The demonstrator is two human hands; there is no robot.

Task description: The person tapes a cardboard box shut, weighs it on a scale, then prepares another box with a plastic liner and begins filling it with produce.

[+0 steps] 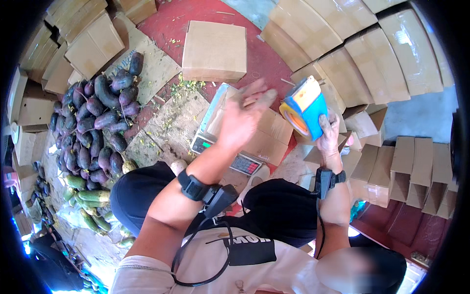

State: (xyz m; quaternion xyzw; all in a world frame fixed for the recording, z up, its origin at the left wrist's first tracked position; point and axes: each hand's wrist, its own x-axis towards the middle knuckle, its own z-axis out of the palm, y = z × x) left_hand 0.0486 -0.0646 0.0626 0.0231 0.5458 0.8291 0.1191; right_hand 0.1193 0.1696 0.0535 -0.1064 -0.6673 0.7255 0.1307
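Note:
My left hand, slightly blurred, hangs over a digital scale with its fingers apart and nothing in it. The forearm hides much of the scale; its small green display and its keypad show on either side. In my right hand is a blue and yellow tape dispenser, raised above the floor to the right of the scale. A brown roll of tape shows in its side. Cardboard with a fold line lies between the two hands, beside the scale. Beyond my left hand stands a closed cardboard box.
Many dark purple oblong vegetables are heaped at left, with green striped ones nearer me. Stacked cardboard boxes line the right; open cartons stand below them. More boxes fill the far left. Plant scraps litter the red floor.

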